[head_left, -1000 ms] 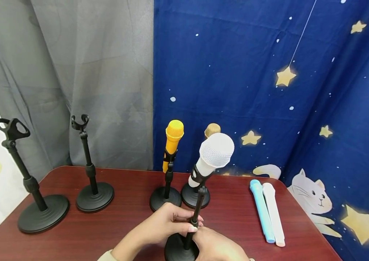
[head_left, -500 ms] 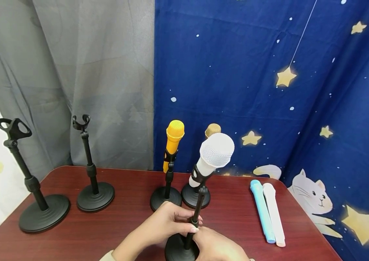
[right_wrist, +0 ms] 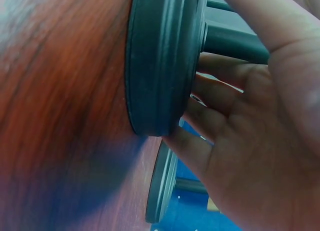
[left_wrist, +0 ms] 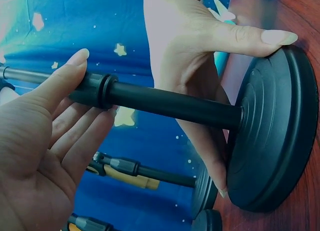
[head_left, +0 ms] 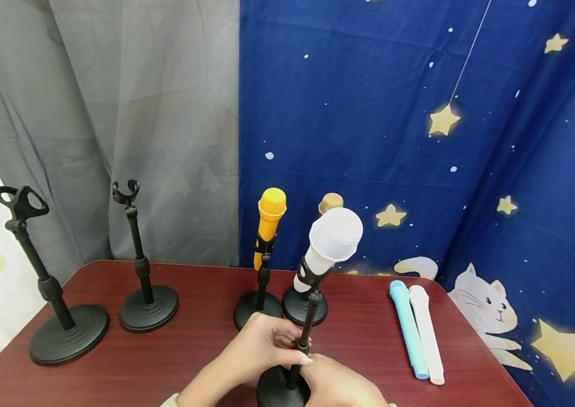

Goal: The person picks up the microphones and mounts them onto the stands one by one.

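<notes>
At the table's front stands a black microphone stand [head_left: 308,322], with a white microphone [head_left: 336,234] tilted in its top clip. My left hand [head_left: 264,347] pinches the pole at its collar [left_wrist: 92,91], thumb on one side and fingers on the other. Low down, my right hand [head_left: 340,381] grips the round base [left_wrist: 280,131]; its thumb lies on one edge and its fingers reach the opposite side. The right wrist view shows those fingers against the base rim [right_wrist: 162,66], which rests on the table.
Behind stand a yellow microphone [head_left: 269,217] on a stand and a partly hidden gold one [head_left: 330,202]. Two bare stands, one nearer [head_left: 55,299] and one farther [head_left: 139,265], are at left. Blue [head_left: 409,330] and white [head_left: 427,336] microphones lie on the table [head_left: 200,316] at right.
My left thumb has slid slightly to the right across the pole, and the left fingers behind it have drawn back a little. The right hand and the stand look the same.
</notes>
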{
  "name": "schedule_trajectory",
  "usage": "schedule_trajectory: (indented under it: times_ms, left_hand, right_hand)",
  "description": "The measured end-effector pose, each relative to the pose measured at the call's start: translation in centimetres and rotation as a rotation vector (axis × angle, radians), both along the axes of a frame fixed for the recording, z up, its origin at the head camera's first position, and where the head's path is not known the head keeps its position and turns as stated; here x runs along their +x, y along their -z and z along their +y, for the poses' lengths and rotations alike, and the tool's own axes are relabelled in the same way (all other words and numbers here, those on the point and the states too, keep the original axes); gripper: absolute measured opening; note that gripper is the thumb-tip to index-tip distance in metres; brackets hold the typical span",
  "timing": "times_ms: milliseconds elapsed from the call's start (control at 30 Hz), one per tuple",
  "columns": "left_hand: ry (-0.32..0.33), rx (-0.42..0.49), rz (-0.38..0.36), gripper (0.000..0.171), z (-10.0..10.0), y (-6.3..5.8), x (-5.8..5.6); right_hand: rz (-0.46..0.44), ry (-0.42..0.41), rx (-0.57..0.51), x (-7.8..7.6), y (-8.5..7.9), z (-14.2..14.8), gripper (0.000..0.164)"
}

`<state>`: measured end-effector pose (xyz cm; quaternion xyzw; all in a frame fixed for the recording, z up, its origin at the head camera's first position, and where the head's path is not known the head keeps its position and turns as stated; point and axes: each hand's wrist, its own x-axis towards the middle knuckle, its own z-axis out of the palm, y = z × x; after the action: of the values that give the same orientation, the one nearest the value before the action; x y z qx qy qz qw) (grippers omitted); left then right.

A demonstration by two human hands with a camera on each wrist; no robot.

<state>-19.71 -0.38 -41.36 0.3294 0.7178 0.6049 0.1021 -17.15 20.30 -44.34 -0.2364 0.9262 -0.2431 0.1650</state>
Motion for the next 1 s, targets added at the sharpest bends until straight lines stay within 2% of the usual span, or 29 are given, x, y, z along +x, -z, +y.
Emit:
schedule_trajectory:
  times_ms: [200,367,667,1000]
  left_hand:
    - [-0.033,-0.007,0.050,0.020,0.17,0.00,0.13]
    - [-0.060,-0.019,0.084,0.018,0.41,0.07,0.30]
    - [-0.187,-0.119,0.222,0.024,0.81,0.01,0.66]
    - [-0.223,-0.160,0.278,0.029,0.98,0.28,0.83]
  right_hand:
    - [0.019,-0.010,0.011,-0.13,0.04,0.03,0.071]
    - [-0.016,-0.019,-0.030,-0.20,0.07,0.10,0.065]
    - [-0.080,0.027,-0.048,-0.11,0.10,0.09,0.064]
    - [-0.016,-0.023,-0.063,-0.21,0.10,0.23,0.058]
